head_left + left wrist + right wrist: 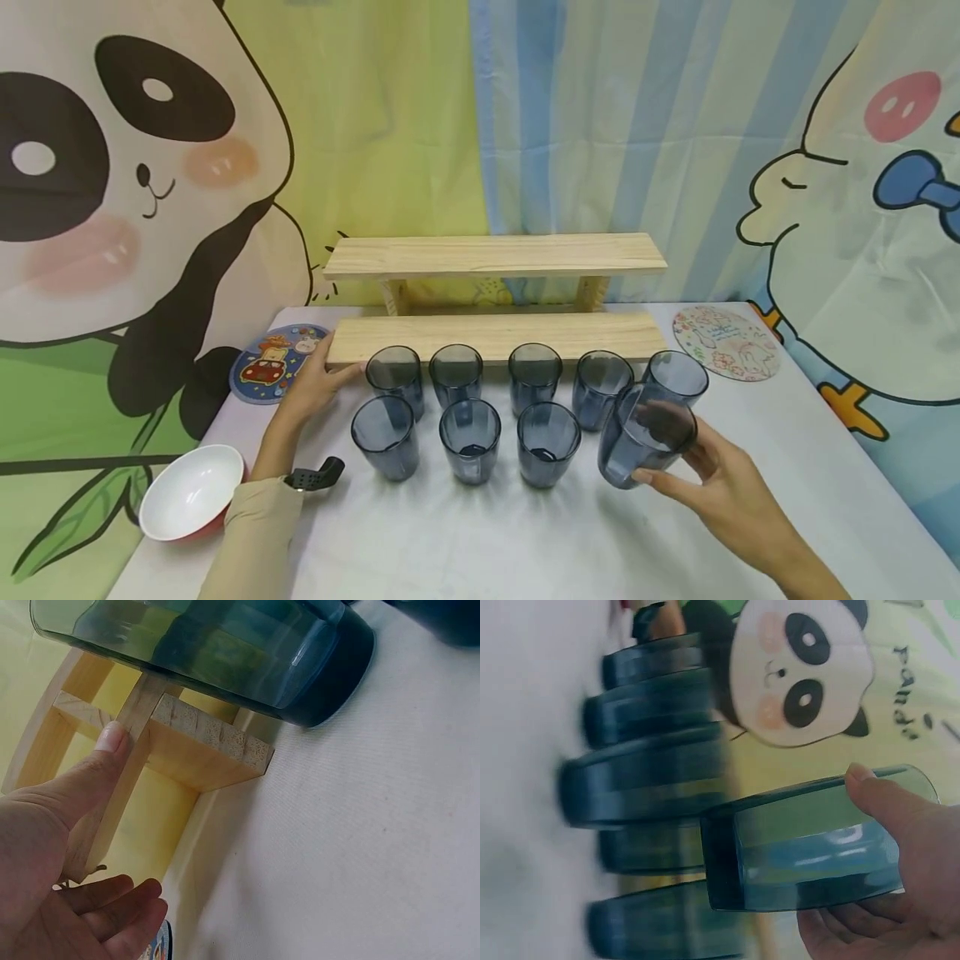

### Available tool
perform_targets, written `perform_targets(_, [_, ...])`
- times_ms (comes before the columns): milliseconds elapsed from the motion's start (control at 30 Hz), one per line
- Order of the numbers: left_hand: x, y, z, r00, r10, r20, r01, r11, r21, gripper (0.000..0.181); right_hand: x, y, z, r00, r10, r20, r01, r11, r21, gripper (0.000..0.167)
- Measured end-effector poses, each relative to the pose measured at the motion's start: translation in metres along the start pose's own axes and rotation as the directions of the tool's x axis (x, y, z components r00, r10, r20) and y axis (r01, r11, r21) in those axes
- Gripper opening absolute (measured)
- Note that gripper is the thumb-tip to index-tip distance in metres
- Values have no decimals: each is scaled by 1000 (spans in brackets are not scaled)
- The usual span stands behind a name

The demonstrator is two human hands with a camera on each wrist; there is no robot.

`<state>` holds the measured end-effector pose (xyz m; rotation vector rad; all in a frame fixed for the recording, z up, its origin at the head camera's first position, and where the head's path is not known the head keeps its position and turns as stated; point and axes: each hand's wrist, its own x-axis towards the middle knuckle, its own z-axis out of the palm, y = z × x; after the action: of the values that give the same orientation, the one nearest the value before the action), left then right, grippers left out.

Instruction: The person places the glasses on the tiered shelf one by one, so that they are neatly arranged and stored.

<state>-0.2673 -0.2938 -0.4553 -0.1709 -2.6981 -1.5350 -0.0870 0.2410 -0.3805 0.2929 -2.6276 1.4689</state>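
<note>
My right hand [723,492] holds a blue-grey see-through cup [810,847], tilted and raised off the table, with the thumb on one side and the fingers on the other. In the head view this cup overlaps another cup [677,377] behind it. Several matching cups stand upright in two rows, among them a front one [470,442] and a back one [456,375]. My left hand [315,383] grips the left end of the lower plank of a two-tier wooden shelf [495,335]. In the left wrist view the thumb [109,742] presses the wood; the index finger is hidden.
Behind the cups stands the shelf's upper plank [495,254]. A round blue mat [258,375] lies left of the shelf, and a pale patterned mat [727,342] right of it. At the table's left edge sits a white bowl [191,492]. Printed curtains hang behind.
</note>
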Motion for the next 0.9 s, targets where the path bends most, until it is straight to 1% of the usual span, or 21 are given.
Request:
perform_targets(100, [0, 0, -1, 1000, -9, -6, 9, 1000, 12, 98, 14, -21, -21, 996, -85, -16, 84, 996, -24, 69])
perform_targets(167, [-1, 0, -1, 1000, -11, -7, 12, 1000, 12, 97, 28, -33, -35, 991, -129, -29, 127, 991, -48, 68])
perform_targets(267, [-2, -1, -1, 1000, -11, -9, 11, 1000, 10, 97, 55, -49, -54, 979, -198, -46, 195, 979, -57, 66])
perform_targets(333, [-2, -1, -1, 1000, -11, -11, 11, 1000, 10, 97, 77, -58, -64, 975, -214, -55, 211, 976, -59, 64])
perform_targets(433, [-3, -1, -1, 1000, -13, -16, 14, 1000, 21, 97, 113, -66, -76, 982, -177, -74, 169, 981, -98, 61])
perform_targets(500, [-3, -2, -1, 1000, -16, -17, 17, 1000, 26, 97, 138, -70, -81, 987, -127, -94, 113, 984, -140, 63])
perform_targets(567, [-3, -2, -1, 1000, -16, -19, 16, 999, 28, 97, 163, -70, -85, 991, -74, -110, 55, 985, -161, 67])
perform_targets(667, [-3, -1, 0, 1000, -24, -19, 25, 999, 39, 97, 196, -64, -89, 989, -42, -140, 16, 983, -181, 69])
perform_targets(733, [-2, -1, 1, 999, -32, -15, 32, 999, 41, 97, 216, -56, -89, 987, -39, -156, 9, 982, -187, 63])
perform_targets(833, [-2, -1, 2, 999, -52, -6, 52, 998, 41, 98, 242, -44, -86, 982, -48, -181, 8, 977, -212, 57])
perform_targets(900, [-2, -1, 1, 998, -56, -5, 56, 998, 32, 98, 257, -37, -83, 982, -41, -185, 2, 978, -209, 56])
